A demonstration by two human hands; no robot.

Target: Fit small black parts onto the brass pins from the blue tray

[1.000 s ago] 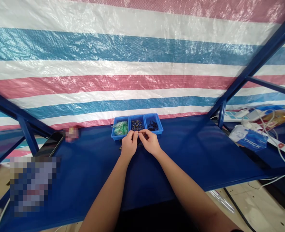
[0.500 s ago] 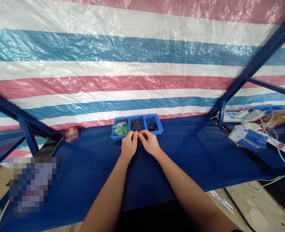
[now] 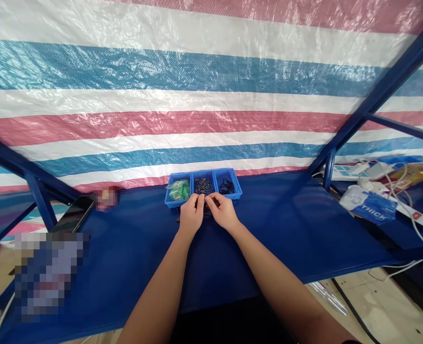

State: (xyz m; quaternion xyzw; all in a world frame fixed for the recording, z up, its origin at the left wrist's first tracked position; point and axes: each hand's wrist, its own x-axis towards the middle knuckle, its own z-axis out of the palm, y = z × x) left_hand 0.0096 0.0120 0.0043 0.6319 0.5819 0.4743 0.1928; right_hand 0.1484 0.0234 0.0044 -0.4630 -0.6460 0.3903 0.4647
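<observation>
My left hand (image 3: 192, 214) and my right hand (image 3: 223, 210) meet fingertip to fingertip on the blue table (image 3: 276, 229), just in front of a blue three-part tray (image 3: 203, 188). Both hands are pinched shut around something small and dark that I cannot make out. The tray's left part holds green pieces (image 3: 179, 189), its middle part holds small dark and brass pins (image 3: 203, 185), and its right part holds black pieces (image 3: 227, 186). A few dark bits lie on the table under my hands.
A black phone (image 3: 74, 213) lies at the table's left edge. At the right, a second surface carries a blue-labelled packet (image 3: 374, 204), white cables and a power strip (image 3: 414, 215). Blue frame posts (image 3: 329, 168) rise beside a striped tarp behind.
</observation>
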